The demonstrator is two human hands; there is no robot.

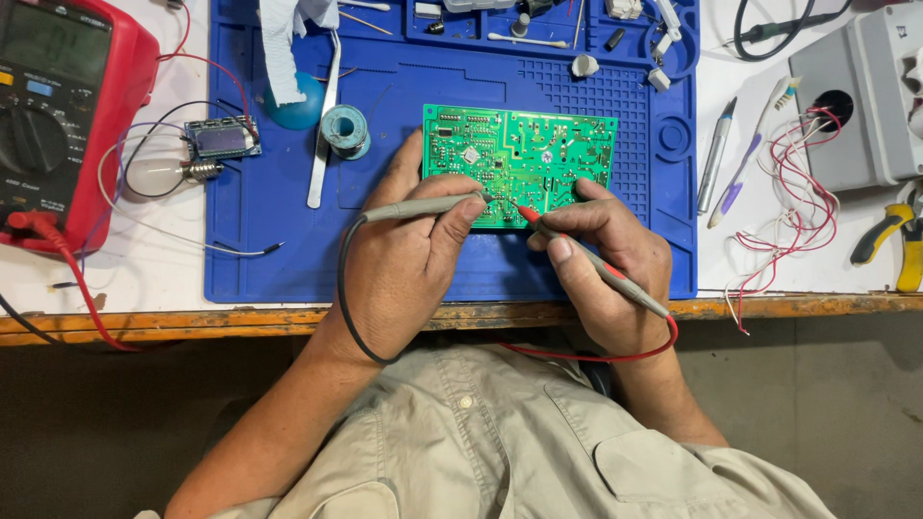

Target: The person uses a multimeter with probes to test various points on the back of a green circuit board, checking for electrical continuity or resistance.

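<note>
Probing a green circuit board (pixel 538 163) lying flat on the blue work mat (pixel 269 250), solder side up by the look of it. Left hand (pixel 399 259) pinched around the grey probe (pixel 423 206), tip down near the board's lower middle. Right hand (pixel 606 259) gripping the red probe (pixel 596 264) pen-style, tip just beside the other one. Hard to tell which pads exactly, too small from up here. Best bet: heels of both hands planted on the mat, tips kept steep so no bridging neighbouring joints, light pressure only, then a glance over at the red multimeter (pixel 67 106) far left without shifting the wrists.
</note>
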